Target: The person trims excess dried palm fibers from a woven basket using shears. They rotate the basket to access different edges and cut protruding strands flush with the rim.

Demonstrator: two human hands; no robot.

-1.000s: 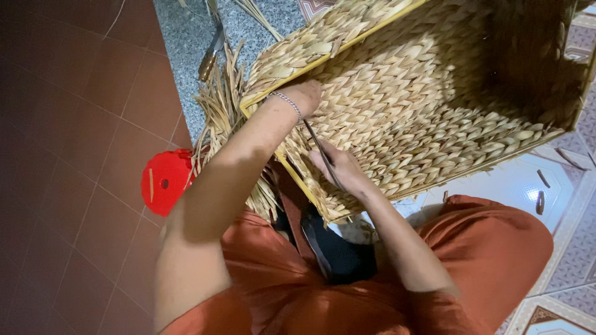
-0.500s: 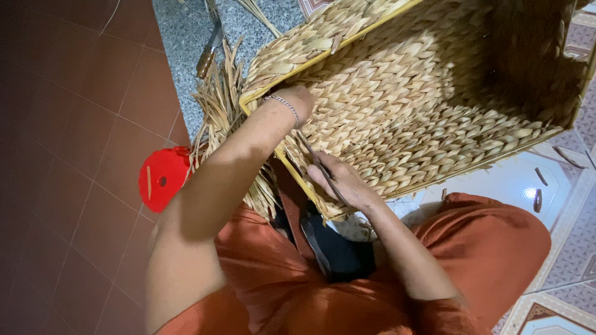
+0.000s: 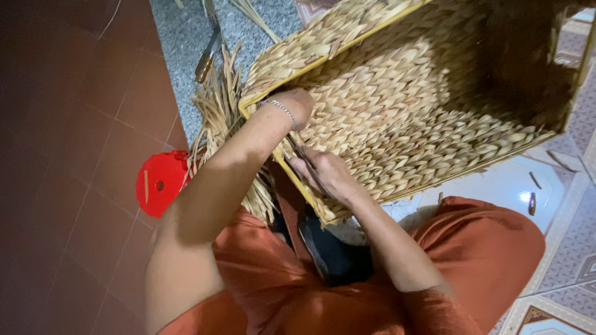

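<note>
Head view, looking down. A large rectangular woven basket (image 3: 422, 105) of pale plaited fibre on a yellow frame fills the upper right of the field; it lies tipped on its side with its open mouth toward the camera, its long axis running from the lower left corner near the person's lap up toward the upper right, and its near rim slanting from upper left to lower centre. The basket rests across the person's orange-clad legs (image 3: 478, 260), above a floor of dark red tiles (image 3: 68, 186) at left, grey speckled stone (image 3: 186, 37) at top and pale patterned tiles (image 3: 559, 205) at right. A fringe of loose straw ends (image 3: 217, 118) hangs from the basket's outer left wall, pointing down and leftward. A round red plastic object (image 3: 160, 183) sits on the red tiles just beside these ends. A dark object (image 3: 329, 248) lies in the lap beneath the basket's low corner. The left hand (image 3: 297, 105), with a beaded bracelet (image 3: 279, 107) at the wrist, curls over the near rim at its upper left stretch, fingers closed against the weave inside. The right hand (image 3: 329, 174) lies just below it, inside the mouth near the rim, closed around a thin dark tool (image 3: 304, 160) whose long axis runs from the palm up and leftward toward the left hand; its tip is hidden against the weave, so what it touches cannot be told
</note>
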